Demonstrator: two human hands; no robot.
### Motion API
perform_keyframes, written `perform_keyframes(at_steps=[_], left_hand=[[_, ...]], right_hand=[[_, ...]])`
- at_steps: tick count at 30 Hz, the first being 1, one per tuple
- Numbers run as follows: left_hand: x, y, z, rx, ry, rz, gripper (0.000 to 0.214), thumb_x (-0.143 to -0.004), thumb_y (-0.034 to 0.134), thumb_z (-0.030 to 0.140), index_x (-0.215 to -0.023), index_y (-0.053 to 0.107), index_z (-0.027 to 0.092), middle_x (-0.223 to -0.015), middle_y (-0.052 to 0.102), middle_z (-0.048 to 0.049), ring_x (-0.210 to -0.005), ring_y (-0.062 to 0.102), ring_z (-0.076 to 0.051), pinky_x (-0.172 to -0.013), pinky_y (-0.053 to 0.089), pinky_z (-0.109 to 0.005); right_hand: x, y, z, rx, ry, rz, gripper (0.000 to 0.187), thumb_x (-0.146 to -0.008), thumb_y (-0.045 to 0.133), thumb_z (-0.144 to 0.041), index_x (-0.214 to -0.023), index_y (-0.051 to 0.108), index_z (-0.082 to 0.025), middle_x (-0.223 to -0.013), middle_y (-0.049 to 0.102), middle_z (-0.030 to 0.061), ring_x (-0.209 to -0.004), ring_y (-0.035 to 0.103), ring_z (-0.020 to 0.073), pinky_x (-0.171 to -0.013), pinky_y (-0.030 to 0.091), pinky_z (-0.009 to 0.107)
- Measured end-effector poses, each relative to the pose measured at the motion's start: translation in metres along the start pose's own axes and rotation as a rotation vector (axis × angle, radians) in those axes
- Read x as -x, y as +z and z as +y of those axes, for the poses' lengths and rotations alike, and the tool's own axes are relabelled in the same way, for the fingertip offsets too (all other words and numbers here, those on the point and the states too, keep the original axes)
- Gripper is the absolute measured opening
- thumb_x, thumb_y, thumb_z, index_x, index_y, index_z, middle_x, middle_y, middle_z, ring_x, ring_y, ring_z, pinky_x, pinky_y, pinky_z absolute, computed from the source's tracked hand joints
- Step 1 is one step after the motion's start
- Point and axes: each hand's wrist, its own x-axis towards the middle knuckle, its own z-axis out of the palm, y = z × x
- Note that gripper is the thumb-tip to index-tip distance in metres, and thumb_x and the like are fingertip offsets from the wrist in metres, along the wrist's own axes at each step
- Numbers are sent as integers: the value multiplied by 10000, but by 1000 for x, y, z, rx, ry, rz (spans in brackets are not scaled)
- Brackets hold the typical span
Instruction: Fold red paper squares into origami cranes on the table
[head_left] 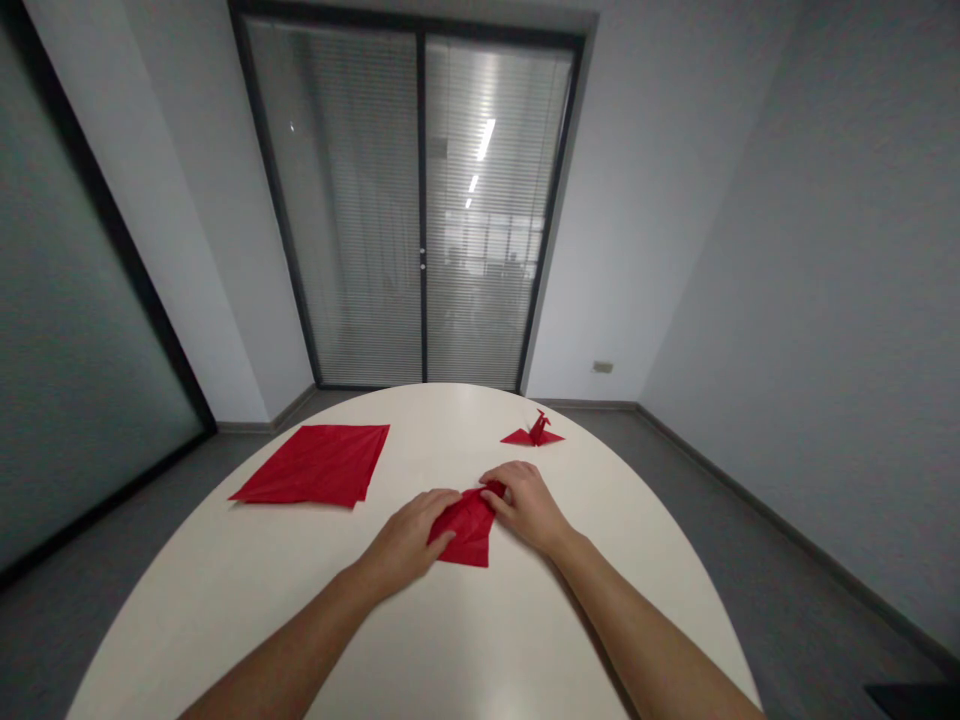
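Now the right hand point(527, 508) pinches a corner of the small red paper point(469, 540) on the bench point(450, 650); I can't tell if the left hand point(409, 535) grips its side or just presses. Folding seems underway; next needs neat edges.

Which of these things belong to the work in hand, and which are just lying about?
In the work:
Red paper, touched by the left hand and right hand
White table, the work surface

Apparently just lying about, untouched:
Red sheets, possibly spare
Folded red bird
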Motion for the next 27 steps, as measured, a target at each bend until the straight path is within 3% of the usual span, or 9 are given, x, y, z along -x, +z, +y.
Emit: perform_keyframes(at_steps=[14,20,27], left_hand=[[-1,-3,7,-6,12,-15,499,-873,596,141,-1356,531,249,-1345,627,-72,-1223,584,-239,-1091,461,-444],[0,-1,3,-35,30,-9,502,-903,554,143,-1391,529,254,-1388,601,-75,-1266,558,-238,-1125,438,-450],[0,-5,6,-123,41,-63,425,-957,506,182,-1362,597,272,-1398,604,-53,-1264,561,-222,-1117,451,-426]], right_hand=[[-5,7,-14,178,-22,-65,133,-871,615,-112,-934,678,-211,-917,727,26,-916,638,198,-942,373,370],[-1,1,-10,87,-108,-112,315,-818,553,-41,-1021,713,-222,-1023,739,39,-985,634,209,-979,383,381],[2,-1,-2,101,-73,-161,405,-844,528,-77,-1137,745,-254,-1216,711,53,-1124,601,247,-1016,395,434]])
